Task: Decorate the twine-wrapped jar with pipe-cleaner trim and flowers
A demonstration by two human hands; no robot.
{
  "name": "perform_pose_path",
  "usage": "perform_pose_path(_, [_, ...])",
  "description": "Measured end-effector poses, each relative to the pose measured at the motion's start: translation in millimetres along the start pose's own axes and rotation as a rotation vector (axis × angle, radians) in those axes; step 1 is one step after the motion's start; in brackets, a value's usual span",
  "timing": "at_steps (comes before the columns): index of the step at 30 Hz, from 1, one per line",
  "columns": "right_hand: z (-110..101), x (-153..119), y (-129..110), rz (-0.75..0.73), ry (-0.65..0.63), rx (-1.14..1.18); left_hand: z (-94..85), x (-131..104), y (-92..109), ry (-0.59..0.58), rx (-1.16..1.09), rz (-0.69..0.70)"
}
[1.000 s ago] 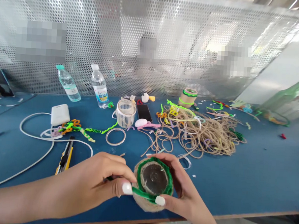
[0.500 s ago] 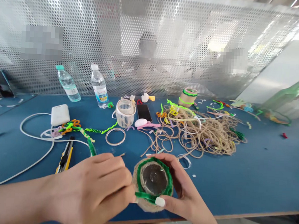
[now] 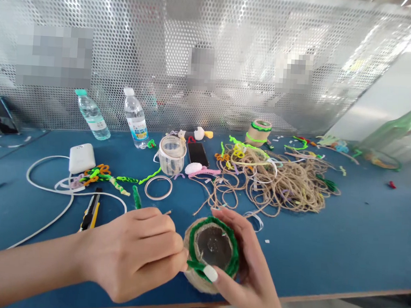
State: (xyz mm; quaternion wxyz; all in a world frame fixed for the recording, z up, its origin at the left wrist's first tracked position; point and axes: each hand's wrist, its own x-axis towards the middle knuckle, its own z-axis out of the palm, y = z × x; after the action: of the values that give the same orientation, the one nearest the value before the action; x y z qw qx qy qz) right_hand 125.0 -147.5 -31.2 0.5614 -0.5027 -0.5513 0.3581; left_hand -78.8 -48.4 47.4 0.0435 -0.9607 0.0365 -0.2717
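Note:
A twine-wrapped cup with a see-through round face is tilted toward me near the table's front edge. Around that face runs a dark green pipe cleaner. My right hand is wrapped around the cup's right side, its thumb pressing the pipe cleaner against the near part of the rim. At the left of the cup, my left hand is closed in a pinch on the pipe cleaner's loose length. A green fuzzy end shows above that hand's knuckles. The left fingertips are partly hidden.
A heap of twine lies right of centre, before another wrapped cup. A clear container, a phone and two bottles stand or lie farther back. On the left are a utility knife and a white device with cable.
My right thumb has shifted slightly left along the pipe cleaner. The green end above my left hand has swung to the right, and the left hand has risen slightly.

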Motion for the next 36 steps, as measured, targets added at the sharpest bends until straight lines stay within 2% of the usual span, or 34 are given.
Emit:
perform_pose_path(4, [11.6,-7.1,1.4,-0.006,0.033,-0.028,-3.3,0.0,0.8,-0.035,0.026,-0.008])
perform_pose_path(7, [13.6,-9.4,4.0,-0.056,0.044,-0.045,1.5,-2.7,-1.8,-0.001,-0.013,-0.017])
perform_pose_path(10, [13.0,-9.0,4.8,-0.055,0.05,-0.061,6.0,-5.0,-6.7,-0.025,-0.065,-0.061])
perform_pose_path(14, [10.1,-4.1,2.4,-0.002,0.008,-0.031,7.2,-4.0,-11.4,-0.073,-0.164,-0.174])
perform_pose_path(16, [7.7,-1.2,-0.1,0.021,-0.031,0.007,7.4,-2.0,-9.9,-0.054,-0.199,-0.224])
perform_pose_path(19, [2.9,2.1,-4.5,0.054,-0.097,0.06,9.6,1.4,-3.6,-0.008,-0.268,-0.386])
perform_pose_path(24, [-8.3,8.3,-6.4,0.103,-0.244,0.098,14.9,5.5,3.1,0.016,-0.521,-0.619])
perform_pose_path(27, [-13.3,13.0,-3.7,0.115,-0.323,0.118,16.0,8.1,4.3,0.017,-0.647,-0.704])
perform_pose_path(32, [-14.4,17.1,-5.2,0.148,-0.336,0.137,17.3,12.9,8.3,0.053,-0.619,-0.724])
perform_pose_path(36, [-14.8,16.3,-11.1,0.165,-0.347,0.128,20.4,13.8,7.7,0.11,-0.562,-0.607])
